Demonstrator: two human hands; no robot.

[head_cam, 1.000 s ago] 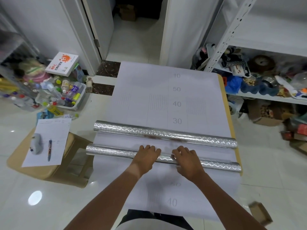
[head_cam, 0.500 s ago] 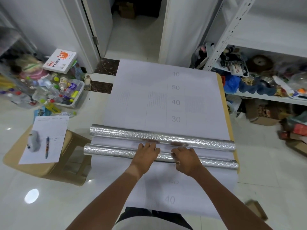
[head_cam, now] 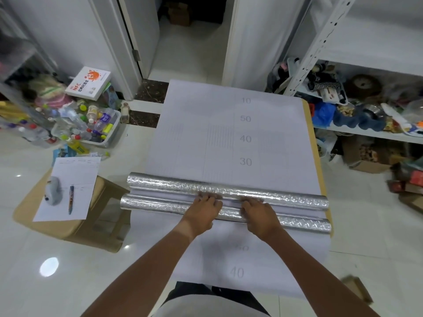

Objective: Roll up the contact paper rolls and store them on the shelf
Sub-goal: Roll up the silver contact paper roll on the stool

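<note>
While both hands press down at frame centre, two silver contact-paper rolls lie side by side across the white backing sheet (head_cam: pixel 229 138), w/ printed numbers 10–50 running up its middle. Near roll (head_cam: pixel 160 203) sits under the palms; far roll (head_cam: pixel 286 196) lies just beyond it, the two apart at the left end and nearly touching toward the right. Left hand (head_cam: pixel 202 213) & right hand (head_cam: pixel 259 215) lie flat over the near roll, fingers extended forward, tips reaching the far roll's edge; neither is wrapped round anything. Fingertips blur into the foil shine, so exact contact w/ the far roll is prob. there but hard to confirm.

Sheet's near end hangs off the surface toward the person's lap; the "50" beneath the wrists is half hidden. Table edge (head_cam: pixel 314 143) shows only as a tan strip at right.

Right of frame: white shelf (head_cam: pixel 370 133), cluttered, cut off by the frame edge. Left: stool (head_cam: pixel 100 227) w/ paper sheet (head_cam: pixel 68 186) & pen (head_cam: pixel 71 199); bin of bottles (head_cam: pixel 107 138) upper left.
</note>
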